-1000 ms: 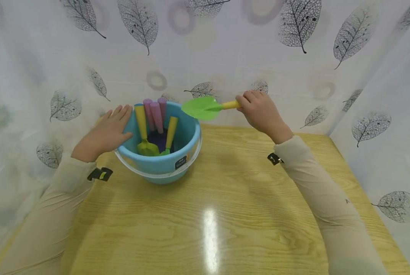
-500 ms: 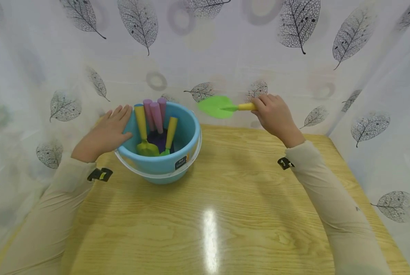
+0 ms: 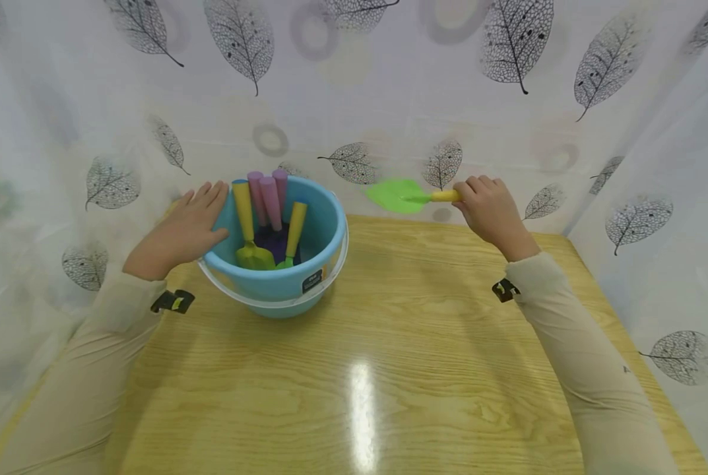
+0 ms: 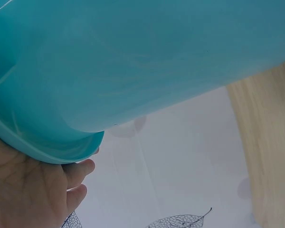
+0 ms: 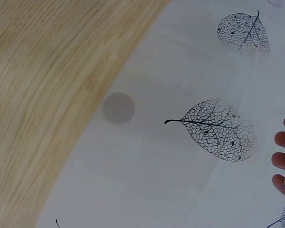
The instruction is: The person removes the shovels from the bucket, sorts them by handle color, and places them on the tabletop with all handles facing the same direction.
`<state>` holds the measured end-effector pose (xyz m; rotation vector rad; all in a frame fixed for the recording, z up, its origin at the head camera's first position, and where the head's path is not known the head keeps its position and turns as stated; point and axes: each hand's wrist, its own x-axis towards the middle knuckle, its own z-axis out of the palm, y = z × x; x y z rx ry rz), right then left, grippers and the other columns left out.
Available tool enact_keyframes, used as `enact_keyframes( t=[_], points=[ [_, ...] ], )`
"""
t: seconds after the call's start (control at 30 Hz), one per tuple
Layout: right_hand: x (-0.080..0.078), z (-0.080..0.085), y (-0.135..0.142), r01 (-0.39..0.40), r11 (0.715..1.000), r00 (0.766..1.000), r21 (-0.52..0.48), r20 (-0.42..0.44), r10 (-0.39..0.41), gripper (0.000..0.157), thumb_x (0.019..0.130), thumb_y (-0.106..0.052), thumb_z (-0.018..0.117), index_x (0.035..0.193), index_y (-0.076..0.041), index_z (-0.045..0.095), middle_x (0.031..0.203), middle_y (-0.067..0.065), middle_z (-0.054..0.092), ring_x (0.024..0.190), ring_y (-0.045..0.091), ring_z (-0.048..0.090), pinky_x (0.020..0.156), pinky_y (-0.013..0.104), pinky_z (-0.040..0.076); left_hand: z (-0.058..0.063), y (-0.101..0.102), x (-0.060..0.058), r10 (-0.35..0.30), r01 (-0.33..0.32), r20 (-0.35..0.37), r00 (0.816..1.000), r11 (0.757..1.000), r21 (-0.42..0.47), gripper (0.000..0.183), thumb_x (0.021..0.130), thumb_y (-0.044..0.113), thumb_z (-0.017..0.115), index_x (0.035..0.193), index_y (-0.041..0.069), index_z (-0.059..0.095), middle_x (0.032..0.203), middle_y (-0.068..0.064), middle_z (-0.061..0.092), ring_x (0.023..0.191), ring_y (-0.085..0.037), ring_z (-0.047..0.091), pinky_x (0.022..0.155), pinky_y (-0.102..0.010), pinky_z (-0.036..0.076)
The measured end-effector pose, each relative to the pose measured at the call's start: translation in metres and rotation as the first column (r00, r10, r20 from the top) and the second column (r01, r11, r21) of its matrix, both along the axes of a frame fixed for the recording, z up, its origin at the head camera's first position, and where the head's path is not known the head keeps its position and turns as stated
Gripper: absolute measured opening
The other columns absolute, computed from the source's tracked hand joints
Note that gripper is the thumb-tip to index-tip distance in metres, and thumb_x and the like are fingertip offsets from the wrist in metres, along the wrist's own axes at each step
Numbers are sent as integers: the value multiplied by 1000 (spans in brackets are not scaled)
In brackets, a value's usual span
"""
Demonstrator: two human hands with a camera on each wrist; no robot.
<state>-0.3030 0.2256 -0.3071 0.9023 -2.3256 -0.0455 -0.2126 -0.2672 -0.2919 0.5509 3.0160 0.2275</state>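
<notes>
In the head view my right hand grips the yellow handle of a toy trowel, its green blade pointing left, held up above the back of the table. The right wrist view catches only my fingertips round that handle at its right edge. My left hand rests on the left rim of a light blue bucket, fingers straight; the left wrist view has the palm against the rim's underside. Inside the bucket stand a yellow-handled toy rake or fork, another yellow-handled tool and several pink handles.
The bucket stands at the back left of a wood-grain table, its white carrying handle hanging down at the front. A whitish curtain with leaf prints surrounds the table at the back and both sides.
My right hand has carried the trowel to the right, away from over the bucket's rim, and slightly down. The left hand and the bucket have stayed where they were.
</notes>
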Motion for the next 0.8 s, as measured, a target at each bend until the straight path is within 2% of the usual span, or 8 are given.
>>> enact_keyframes(
  t=[0.23,0.5,0.8],
  points=[
    [-9,-19,12,18,1000,996,17,83,-20,24,85,-13,67,101,2,59,87,18,62,74,33,56,65,46,46,2,1,1,1,-1,12,1000,1000,1,74,97,23,42,146,-12,-1,153,-32,-1,142,-48,-3,115,-60,-2],
    [-25,-50,23,25,999,992,46,122,-30,23,85,-15,68,101,0,60,87,17,62,72,31,55,61,43,44,2,0,0,-1,1,13,1000,1000,5,74,96,23,42,146,-12,-1,153,-32,-1,142,-48,-3,114,-61,-2],
    [-36,-72,25,57,995,984,77,163,-69,23,87,-16,65,101,0,58,89,17,61,76,31,54,65,46,44,2,0,0,1,-1,15,1000,1000,1,74,97,23,42,146,-11,-2,153,-32,-2,142,-48,-3,114,-61,-2]
  ],
)
